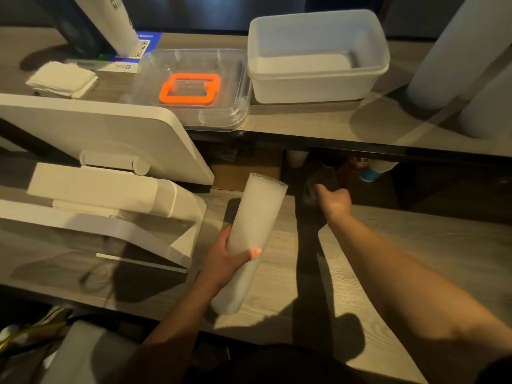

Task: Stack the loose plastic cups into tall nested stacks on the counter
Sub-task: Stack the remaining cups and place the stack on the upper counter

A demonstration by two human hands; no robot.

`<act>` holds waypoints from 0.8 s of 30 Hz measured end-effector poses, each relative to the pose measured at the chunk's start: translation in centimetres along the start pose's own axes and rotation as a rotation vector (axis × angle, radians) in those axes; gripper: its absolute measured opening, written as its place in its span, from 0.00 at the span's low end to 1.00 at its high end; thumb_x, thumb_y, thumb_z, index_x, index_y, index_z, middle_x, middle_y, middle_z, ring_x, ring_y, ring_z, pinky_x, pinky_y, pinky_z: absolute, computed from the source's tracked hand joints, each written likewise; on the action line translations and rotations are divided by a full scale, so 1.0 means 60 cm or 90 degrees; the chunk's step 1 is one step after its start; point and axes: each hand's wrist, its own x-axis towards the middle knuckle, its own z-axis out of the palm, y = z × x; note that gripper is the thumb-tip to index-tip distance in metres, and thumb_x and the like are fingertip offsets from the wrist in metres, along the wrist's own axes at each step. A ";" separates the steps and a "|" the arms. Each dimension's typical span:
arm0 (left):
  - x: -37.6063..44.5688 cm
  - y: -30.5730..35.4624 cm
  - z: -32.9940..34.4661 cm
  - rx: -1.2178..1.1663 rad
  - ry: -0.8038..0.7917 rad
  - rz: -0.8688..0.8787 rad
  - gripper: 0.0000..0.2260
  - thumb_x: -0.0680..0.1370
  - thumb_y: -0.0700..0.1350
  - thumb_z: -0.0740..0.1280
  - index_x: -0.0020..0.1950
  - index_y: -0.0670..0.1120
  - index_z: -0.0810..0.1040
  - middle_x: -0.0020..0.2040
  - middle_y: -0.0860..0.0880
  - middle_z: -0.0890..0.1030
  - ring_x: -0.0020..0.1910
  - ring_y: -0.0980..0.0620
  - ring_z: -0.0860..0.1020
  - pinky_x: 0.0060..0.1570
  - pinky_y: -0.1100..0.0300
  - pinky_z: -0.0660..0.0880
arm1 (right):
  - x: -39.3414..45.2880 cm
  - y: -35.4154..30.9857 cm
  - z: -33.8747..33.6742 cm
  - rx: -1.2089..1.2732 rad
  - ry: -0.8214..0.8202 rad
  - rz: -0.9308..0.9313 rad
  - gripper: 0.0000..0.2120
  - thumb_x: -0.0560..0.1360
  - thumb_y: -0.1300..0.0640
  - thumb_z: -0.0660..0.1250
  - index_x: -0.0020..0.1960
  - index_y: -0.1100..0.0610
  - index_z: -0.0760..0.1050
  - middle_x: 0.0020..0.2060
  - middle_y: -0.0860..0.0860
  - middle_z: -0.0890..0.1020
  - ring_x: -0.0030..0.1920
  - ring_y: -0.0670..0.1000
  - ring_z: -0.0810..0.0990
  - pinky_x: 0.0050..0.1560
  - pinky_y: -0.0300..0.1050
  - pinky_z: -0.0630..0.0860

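My left hand [227, 259] grips a long nested stack of frosted plastic cups [255, 231], tilted with its open rims pointing away from me above the lower wooden counter [401, 245]. My right hand [333, 202] reaches forward under the upper shelf, its thumb and fingers wrapped round a dim, blurred translucent cup [318, 181] in the shadow. Two tall white cup stacks [454, 51] stand on the upper counter at the right, and another leans at the top left [110, 23].
A white point-of-sale terminal [97, 167] fills the left side. On the upper counter [304, 123] sit a frosted tub [318, 79], a clear lid with an orange handle [191, 88] and folded napkins [62, 79]. More cups [372, 170] and a cardboard box [246, 170] sit under the shelf.
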 end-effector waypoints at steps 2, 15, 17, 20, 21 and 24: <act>-0.004 0.000 0.001 0.002 -0.004 0.004 0.43 0.57 0.67 0.72 0.70 0.53 0.70 0.60 0.54 0.78 0.55 0.56 0.78 0.45 0.61 0.74 | -0.024 0.024 -0.011 -0.004 -0.008 -0.035 0.29 0.75 0.45 0.72 0.70 0.58 0.70 0.61 0.55 0.79 0.60 0.57 0.79 0.61 0.53 0.77; -0.047 0.003 0.010 0.028 -0.035 0.005 0.36 0.58 0.66 0.72 0.62 0.56 0.69 0.54 0.55 0.79 0.51 0.57 0.79 0.39 0.66 0.72 | -0.111 0.132 -0.092 -0.364 -0.091 -0.184 0.41 0.68 0.42 0.76 0.74 0.55 0.65 0.69 0.56 0.71 0.69 0.58 0.71 0.67 0.59 0.74; -0.052 -0.002 0.011 0.030 -0.034 0.012 0.35 0.59 0.65 0.72 0.62 0.56 0.71 0.54 0.54 0.80 0.51 0.56 0.79 0.39 0.66 0.73 | -0.113 0.120 -0.089 -0.451 -0.075 -0.259 0.46 0.68 0.40 0.76 0.77 0.55 0.60 0.73 0.56 0.66 0.73 0.59 0.65 0.71 0.59 0.69; -0.058 -0.016 0.011 0.024 -0.031 0.017 0.37 0.58 0.66 0.73 0.64 0.54 0.73 0.55 0.54 0.80 0.53 0.54 0.80 0.44 0.60 0.78 | -0.118 0.101 -0.081 -0.515 -0.082 -0.293 0.45 0.69 0.43 0.77 0.77 0.54 0.60 0.73 0.54 0.67 0.74 0.58 0.64 0.73 0.58 0.67; -0.060 -0.020 0.011 0.025 -0.029 0.017 0.38 0.58 0.66 0.73 0.65 0.53 0.73 0.56 0.53 0.80 0.54 0.53 0.80 0.46 0.58 0.79 | -0.119 0.097 -0.081 -0.516 -0.081 -0.285 0.43 0.69 0.44 0.77 0.77 0.54 0.61 0.73 0.55 0.69 0.73 0.58 0.65 0.72 0.58 0.67; -0.067 -0.028 0.006 0.026 -0.026 0.020 0.39 0.59 0.65 0.74 0.66 0.53 0.72 0.57 0.53 0.80 0.54 0.53 0.80 0.48 0.57 0.79 | -0.121 0.091 -0.088 -0.401 -0.077 -0.248 0.41 0.71 0.46 0.76 0.77 0.54 0.61 0.70 0.57 0.72 0.70 0.59 0.71 0.67 0.58 0.74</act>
